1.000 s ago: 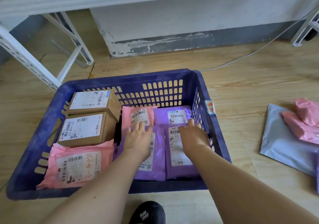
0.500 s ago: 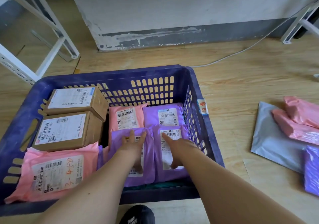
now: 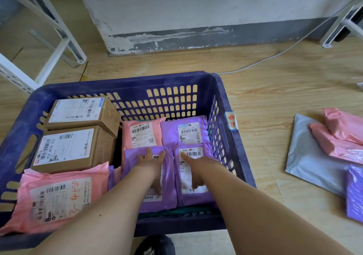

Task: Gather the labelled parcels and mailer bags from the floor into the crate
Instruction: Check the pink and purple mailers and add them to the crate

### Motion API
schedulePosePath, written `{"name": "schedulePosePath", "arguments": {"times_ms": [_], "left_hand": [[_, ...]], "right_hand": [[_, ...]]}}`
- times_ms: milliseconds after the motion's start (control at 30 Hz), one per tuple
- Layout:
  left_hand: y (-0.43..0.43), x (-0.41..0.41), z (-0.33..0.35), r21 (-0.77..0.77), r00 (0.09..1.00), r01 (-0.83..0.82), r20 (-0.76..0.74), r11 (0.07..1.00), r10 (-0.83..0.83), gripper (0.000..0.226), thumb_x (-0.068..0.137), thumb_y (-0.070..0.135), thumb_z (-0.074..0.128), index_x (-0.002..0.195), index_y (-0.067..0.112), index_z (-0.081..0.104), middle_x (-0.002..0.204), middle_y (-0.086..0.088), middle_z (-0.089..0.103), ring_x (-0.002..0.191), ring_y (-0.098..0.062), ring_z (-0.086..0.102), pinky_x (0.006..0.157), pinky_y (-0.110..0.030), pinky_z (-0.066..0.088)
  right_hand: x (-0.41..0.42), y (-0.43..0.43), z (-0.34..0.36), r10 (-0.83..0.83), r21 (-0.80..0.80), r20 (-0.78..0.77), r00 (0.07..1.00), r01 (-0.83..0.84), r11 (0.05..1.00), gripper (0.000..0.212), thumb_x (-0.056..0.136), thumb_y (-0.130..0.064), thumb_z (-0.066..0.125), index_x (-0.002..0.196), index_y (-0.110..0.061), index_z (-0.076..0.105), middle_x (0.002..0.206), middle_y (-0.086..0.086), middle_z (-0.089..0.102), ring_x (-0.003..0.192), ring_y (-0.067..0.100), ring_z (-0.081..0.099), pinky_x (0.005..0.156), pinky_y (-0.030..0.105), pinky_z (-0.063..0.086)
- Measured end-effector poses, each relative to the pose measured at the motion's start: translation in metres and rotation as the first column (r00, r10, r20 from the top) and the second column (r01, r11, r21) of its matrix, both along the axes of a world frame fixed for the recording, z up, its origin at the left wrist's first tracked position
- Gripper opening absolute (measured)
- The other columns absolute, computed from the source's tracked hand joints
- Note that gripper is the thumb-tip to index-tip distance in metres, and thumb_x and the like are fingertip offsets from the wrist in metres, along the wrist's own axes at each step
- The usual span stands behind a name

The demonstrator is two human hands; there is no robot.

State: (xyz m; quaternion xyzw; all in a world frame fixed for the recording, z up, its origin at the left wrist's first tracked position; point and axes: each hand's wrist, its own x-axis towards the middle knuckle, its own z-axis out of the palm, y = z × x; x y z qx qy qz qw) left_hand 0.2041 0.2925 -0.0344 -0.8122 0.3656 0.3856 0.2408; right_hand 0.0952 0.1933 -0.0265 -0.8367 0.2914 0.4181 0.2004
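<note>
The dark blue slotted crate (image 3: 224, 90) stands on the wooden floor. Inside lie two labelled cardboard boxes (image 3: 70, 148) at the left, a large pink mailer (image 3: 59, 196) at the near left, and a pink mailer (image 3: 140, 133) and purple mailer (image 3: 184, 129) at the back. My left hand (image 3: 151, 162) presses flat on a near purple mailer (image 3: 169, 192). My right hand (image 3: 196, 168) presses flat with straight fingers on the purple mailer (image 3: 204, 196) beside it. On the floor at the right lie pink mailers (image 3: 339, 137), a grey mailer (image 3: 310, 164) and a purple mailer (image 3: 355, 194).
White metal rack legs (image 3: 64, 44) stand at the back left, another rack foot (image 3: 334, 35) at the back right. A white cable (image 3: 275, 56) runs along the floor by the wall. A black shoe (image 3: 155, 245) shows below the crate's near edge.
Both hands slid back toward me from the far mailers onto the two near purple mailers. The view shifted, so the crate sits further left and more floor mailers show at the right.
</note>
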Motion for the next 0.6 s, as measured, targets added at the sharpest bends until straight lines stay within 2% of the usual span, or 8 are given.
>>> {"name": "schedulePosePath", "arguments": {"times_ms": [100,200,267,367,500,600], "left_hand": [[-0.002,0.001,0.008,-0.014,1.0,0.006,0.015,1.0,-0.006,0.119,0.076,0.037,0.076,0.147,0.036,-0.018,0.156,-0.01,-0.024,0.144,-0.042,0.002,0.11,-0.053,0.032],[-0.005,0.006,0.023,-0.068,1.0,-0.001,0.011,0.998,0.002,0.106,0.078,0.032,0.075,0.151,0.033,-0.003,0.158,-0.008,-0.004,0.14,-0.036,0.025,0.105,-0.046,0.041],[-0.008,0.011,0.036,-0.091,1.0,-0.001,0.015,0.996,0.003,0.099,0.079,0.029,0.075,0.151,0.029,0.008,0.157,-0.008,0.01,0.136,-0.034,0.034,0.103,-0.043,0.044],[-0.012,0.011,0.074,-0.12,0.998,0.066,0.025,0.991,-0.063,0.083,0.081,0.029,0.072,0.149,0.018,0.026,0.149,-0.008,0.035,0.129,-0.029,0.044,0.105,-0.038,0.042],[-0.017,0.003,0.148,-0.302,0.994,0.105,0.033,0.948,-0.099,0.067,0.086,0.029,0.067,0.144,0.015,0.036,0.144,-0.006,0.043,0.127,-0.024,0.046,0.105,-0.035,0.039],[-0.021,-0.014,0.196,-0.455,0.98,0.192,0.133,0.87,-0.147,0.059,0.086,0.031,0.065,0.139,0.017,0.043,0.14,-0.005,0.047,0.123,-0.023,0.049,0.099,-0.033,0.042]], "right_hand": [[0.002,-0.001,0.009,0.029,-0.009,0.019,0.999,-0.028,1.0,0.097,0.088,-0.017,0.062,0.149,-0.038,-0.011,0.137,0.009,0.049,0.117,0.029,0.054,0.091,0.038,0.047],[0.002,-0.002,0.025,0.017,-0.014,0.079,0.997,-0.016,1.0,0.088,0.089,-0.016,0.06,0.152,-0.033,0.0,0.148,0.009,0.036,0.127,0.032,0.045,0.102,0.044,0.043],[0.004,-0.004,0.037,-0.028,0.0,0.166,0.986,0.028,1.0,0.08,0.089,-0.014,0.058,0.151,-0.031,0.01,0.148,0.011,0.036,0.128,0.033,0.044,0.101,0.046,0.044],[-0.003,-0.005,0.072,-0.094,-0.001,0.328,0.94,0.1,0.995,0.062,0.093,-0.015,0.053,0.148,-0.023,0.026,0.147,0.01,0.039,0.13,0.032,0.043,0.102,0.04,0.043],[-0.025,-0.008,0.138,-0.127,-0.062,0.476,0.87,0.178,0.982,0.051,0.093,-0.018,0.053,0.142,-0.017,0.041,0.146,0.006,0.044,0.131,0.027,0.044,0.104,0.035,0.04],[-0.047,-0.005,0.181,-0.174,-0.079,0.576,0.799,0.267,0.96,0.044,0.092,-0.016,0.054,0.135,-0.015,0.051,0.138,0.006,0.052,0.123,0.026,0.051,0.098,0.031,0.042]]}}
